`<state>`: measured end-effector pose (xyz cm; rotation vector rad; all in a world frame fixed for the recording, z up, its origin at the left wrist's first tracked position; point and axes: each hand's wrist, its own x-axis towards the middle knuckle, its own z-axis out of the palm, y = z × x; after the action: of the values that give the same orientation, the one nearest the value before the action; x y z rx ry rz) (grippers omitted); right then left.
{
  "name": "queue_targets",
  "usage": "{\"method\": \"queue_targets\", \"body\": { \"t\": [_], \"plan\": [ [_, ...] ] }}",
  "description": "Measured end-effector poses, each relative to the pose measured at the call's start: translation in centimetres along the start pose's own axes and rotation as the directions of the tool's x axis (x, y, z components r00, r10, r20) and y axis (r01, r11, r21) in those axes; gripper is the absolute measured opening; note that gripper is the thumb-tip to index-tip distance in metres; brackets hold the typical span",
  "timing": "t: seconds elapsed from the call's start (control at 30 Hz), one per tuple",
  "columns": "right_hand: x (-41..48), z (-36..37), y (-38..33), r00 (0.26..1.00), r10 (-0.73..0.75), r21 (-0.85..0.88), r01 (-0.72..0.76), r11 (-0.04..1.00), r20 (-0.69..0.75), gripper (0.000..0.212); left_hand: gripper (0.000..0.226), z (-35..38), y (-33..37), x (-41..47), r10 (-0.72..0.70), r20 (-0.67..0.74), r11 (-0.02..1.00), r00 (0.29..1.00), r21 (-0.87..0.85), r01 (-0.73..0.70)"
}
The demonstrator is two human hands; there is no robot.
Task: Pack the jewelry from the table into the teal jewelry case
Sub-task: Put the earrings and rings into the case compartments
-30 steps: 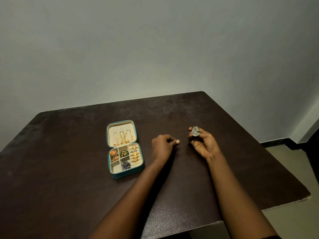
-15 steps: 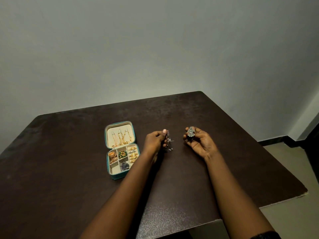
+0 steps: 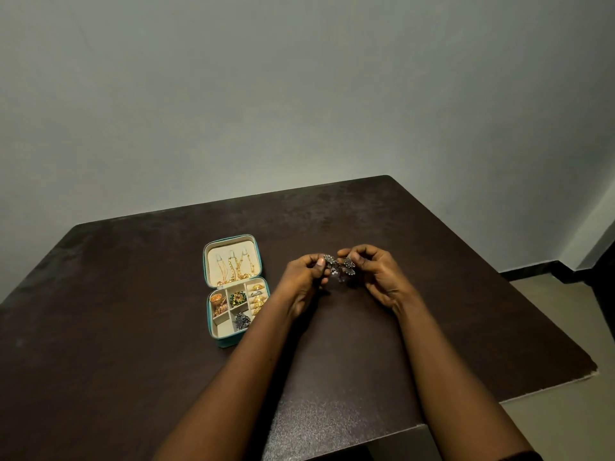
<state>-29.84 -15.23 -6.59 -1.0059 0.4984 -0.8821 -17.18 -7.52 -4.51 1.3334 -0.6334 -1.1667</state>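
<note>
Dark brown table [image 3: 133,311] fills lower frame, grey wall [image 3: 299,94] above, floor [image 3: 565,414] at lower right. Teal jewelry case [image 3: 229,343] lies open left of centre w/ gold chains [image 3: 238,269] in lid [image 3: 213,261]; gold rings [image 3: 258,299], green piece [image 3: 238,298] & silver bits [image 3: 242,321] in compartments [image 3: 219,331]. My left hand [image 3: 301,284] & right hand [image 3: 379,277] both pinch silver jewelry [image 3: 339,266] btwn them at centre

Bare forearms [image 3: 446,367]; dark sleeve edge [image 3: 524,456] at right upper arm.

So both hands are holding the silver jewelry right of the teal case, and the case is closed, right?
No: the head view shows the teal case open, not closed. The left hand and right hand do hold the silver jewelry right of it.
</note>
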Motion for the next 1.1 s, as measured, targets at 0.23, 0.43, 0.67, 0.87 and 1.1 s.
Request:
{"method": "queue_targets", "body": {
  "t": [0.23, 0.43, 0.67, 0.87, 1.1],
  "plan": [
    [-0.24, 0.60, 0.38, 0.999, 0.027, -0.247, -0.015, 0.969, 0.047, 0.020, 0.025, -0.13, 0.21, -0.01, -0.013, 0.009, 0.998, 1.000, -0.063, 0.013],
    [-0.46, 0.64, 0.12, 0.994, 0.080, -0.301, -0.055, 0.952, 0.070, 0.014, 0.025, -0.10, 0.08, 0.11, -0.072, -0.006, 0.987, 0.997, -0.147, 0.071],
    [-0.30, 0.58, 0.12, 0.998, 0.053, -0.209, -0.042, 0.977, 0.045, 0.016, 0.024, 0.25, 0.24, 0.10, -0.082, 0.000, 0.988, 0.997, -0.133, 0.081],
    [-0.38, 0.62, 0.05, 1.000, 0.020, -0.177, -0.021, 0.984, -0.007, 0.018, 0.022, 0.35, 0.11, 0.00, -0.036, -0.015, 0.999, 0.999, -0.018, 0.036],
    [-0.81, 0.59, -0.16, 0.997, 0.061, -0.280, -0.043, 0.959, 0.056, 0.018, 0.022, 0.26, 0.63, -0.26, -0.070, 0.000, 0.983, 0.998, -0.169, 0.069]
  ]
}}
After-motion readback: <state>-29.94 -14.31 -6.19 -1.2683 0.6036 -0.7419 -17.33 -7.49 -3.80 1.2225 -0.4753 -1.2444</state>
